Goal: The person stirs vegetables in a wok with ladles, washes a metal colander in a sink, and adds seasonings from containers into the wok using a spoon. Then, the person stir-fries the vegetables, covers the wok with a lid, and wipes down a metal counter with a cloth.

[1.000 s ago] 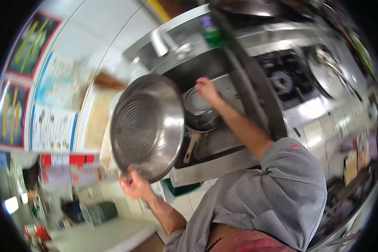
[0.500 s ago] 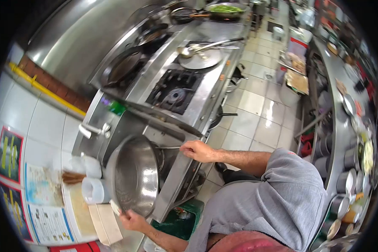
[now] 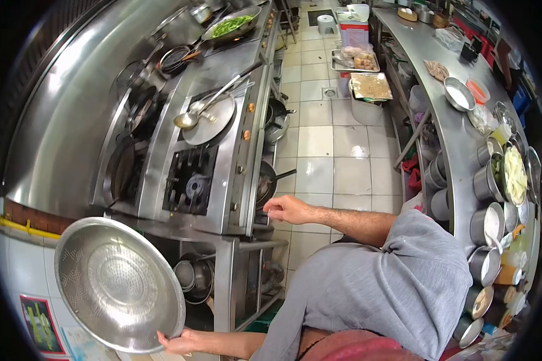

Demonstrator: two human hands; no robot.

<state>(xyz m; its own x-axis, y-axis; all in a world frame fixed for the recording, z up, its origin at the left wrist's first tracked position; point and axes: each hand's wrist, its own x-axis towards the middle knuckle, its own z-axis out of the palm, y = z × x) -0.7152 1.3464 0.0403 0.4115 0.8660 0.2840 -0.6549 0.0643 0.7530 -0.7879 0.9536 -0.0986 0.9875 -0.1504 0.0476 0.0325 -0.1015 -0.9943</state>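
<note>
A large perforated metal colander (image 3: 117, 283) is tilted, its inside facing me, at the lower left. My left hand (image 3: 182, 343) grips its lower right rim, thumb over the inner edge. No contents show inside it. Away from the colander, my right hand (image 3: 288, 210) hangs in front of the stove with its fingers loosely bent and apart, and nothing shows in it. Nearest to that hand is a dark pan (image 3: 265, 183) stored below the stove front. Behind the colander and a metal leg, several metal bowls (image 3: 194, 277) are partly hidden.
A ladle (image 3: 188, 120) lies across a round metal lid (image 3: 214, 123) beside a bare burner (image 3: 195, 185). Farther back stands a wok of green vegetables (image 3: 232, 27). To the right, a steel counter (image 3: 430, 78) carries several metal bowls and containers. A tiled floor (image 3: 316, 174) runs between.
The colander has come up from the sink area in my left hand and turned toward me. My right hand has left the metal edge or handle beside the sink. The view has turned.
</note>
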